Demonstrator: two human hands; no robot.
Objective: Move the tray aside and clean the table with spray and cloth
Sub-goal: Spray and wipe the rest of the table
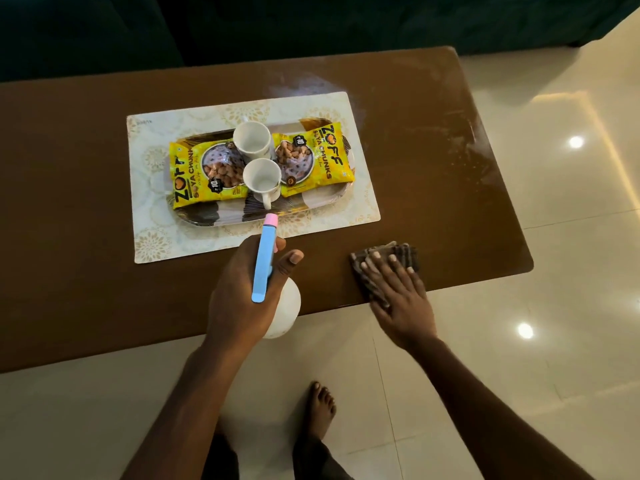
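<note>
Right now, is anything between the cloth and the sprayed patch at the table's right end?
Nothing visible. Bare tabletop runs from the cloth under the right hand to the misted patch. The tray on its placemat sits left of that path.

The table point(415, 188) is plain mid-brown, with a pale whitish haze over its right end. The placemat point(152, 230) is cream with gold lace-like floral medallions. The tray point(204, 216) carries fan shapes in dark brown, tan and white. The left packet point(194, 174) and right packet point(322, 157) are bright yellow with black lettering. The far mug point(252, 140) and near mug point(262, 178) are white. The spray bottle point(264, 261) has a sky-blue head, pink nozzle and white body. The cloth point(405, 254) is brown, striped dark and pale. The floor point(554, 271) is glossy cream tile; the sofa point(104, 29) is deep teal.
</note>
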